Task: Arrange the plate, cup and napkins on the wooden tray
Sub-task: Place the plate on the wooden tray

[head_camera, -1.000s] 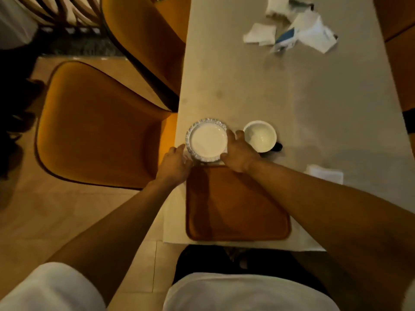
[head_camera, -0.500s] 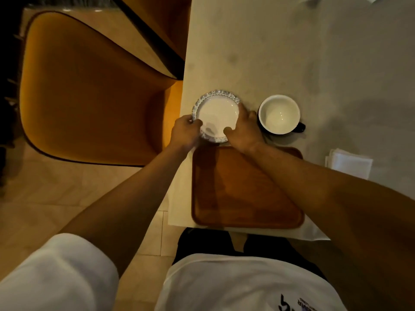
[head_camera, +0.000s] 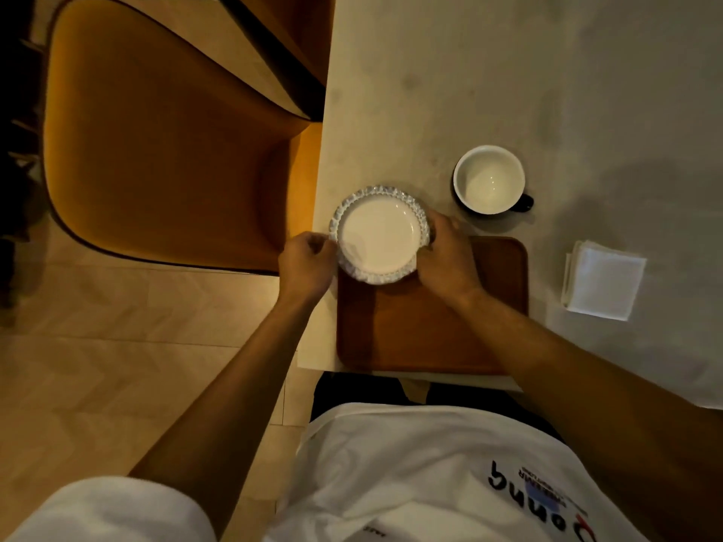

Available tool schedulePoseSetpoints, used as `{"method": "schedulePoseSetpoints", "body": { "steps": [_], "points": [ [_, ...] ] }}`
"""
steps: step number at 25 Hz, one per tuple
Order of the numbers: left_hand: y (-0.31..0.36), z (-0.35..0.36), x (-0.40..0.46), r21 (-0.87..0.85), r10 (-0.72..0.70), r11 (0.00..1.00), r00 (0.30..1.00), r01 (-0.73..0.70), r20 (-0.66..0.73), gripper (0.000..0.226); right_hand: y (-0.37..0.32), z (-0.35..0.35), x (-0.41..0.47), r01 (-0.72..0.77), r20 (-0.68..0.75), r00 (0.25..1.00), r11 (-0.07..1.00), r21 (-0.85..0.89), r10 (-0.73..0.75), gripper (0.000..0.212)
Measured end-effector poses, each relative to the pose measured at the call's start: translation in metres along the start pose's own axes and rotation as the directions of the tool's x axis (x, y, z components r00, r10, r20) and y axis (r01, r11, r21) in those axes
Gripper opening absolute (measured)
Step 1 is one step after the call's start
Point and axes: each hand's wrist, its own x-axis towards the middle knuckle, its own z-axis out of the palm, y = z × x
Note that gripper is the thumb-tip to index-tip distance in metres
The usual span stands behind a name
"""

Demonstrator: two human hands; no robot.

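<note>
1. Head view, hands: the left hand [head_camera: 307, 264] and the right hand [head_camera: 444, 256] are each closed on opposite edges of the small white plate [head_camera: 377, 238], left at its left rim, right at its right rim, fingers curled over the frilled border.
2. Head view, plate: it sits across the far left corner of the wooden tray [head_camera: 430, 330], its near part over the tray and its far part over the tabletop [head_camera: 430, 72]. Whether it is lifted or resting I cannot tell.
3. Head view, cup: the white cup [head_camera: 489, 178], empty with a dark handle on its right side, stands upright on the tabletop just beyond the tray's far edge, apart from the plate.
4. Head view, napkins: a folded stack of white napkins [head_camera: 602, 281] lies on the tabletop just right of the tray, not touching it.
5. Handling, as a judgement: the plate looks like stiff glazed ceramic, light but breakable and smooth, so a two-sided rim hold like this one suits it, and it should be set down flat rather than dropped. The cup is likely best taken by its handle or around its body. The napkins are soft and loose, so pinching the whole stack at one edge should keep them together.
6. Progress, as a judgement: the plate is in hand; cup and napkins are not yet on the tray.
</note>
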Motion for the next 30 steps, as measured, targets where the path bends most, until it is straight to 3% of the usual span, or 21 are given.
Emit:
{"method": "schedulePoseSetpoints", "body": {
  "steps": [7, 13, 30],
  "points": [
    [-0.042, 0.004, -0.033, 0.095, -0.063, 0.994, 0.997, 0.059, 0.041, 0.018, 0.036, 0.011, -0.044, -0.086, 0.062, 0.994, 0.996, -0.017, 0.087, 0.058],
    [-0.051, 0.008, -0.039, 0.19, -0.028, 0.982, 0.999, 0.02, 0.042, 0.023, 0.044, 0.015, -0.051, -0.098, 0.065, 0.993, 0.995, -0.036, 0.1, 0.06],
    [-0.047, 0.008, -0.033, 0.125, -0.022, 0.992, 0.999, 0.018, 0.032, 0.017, 0.043, 0.022, -0.041, -0.158, 0.069, 0.985, 0.987, 0.038, 0.155, 0.059]
  ]
}}
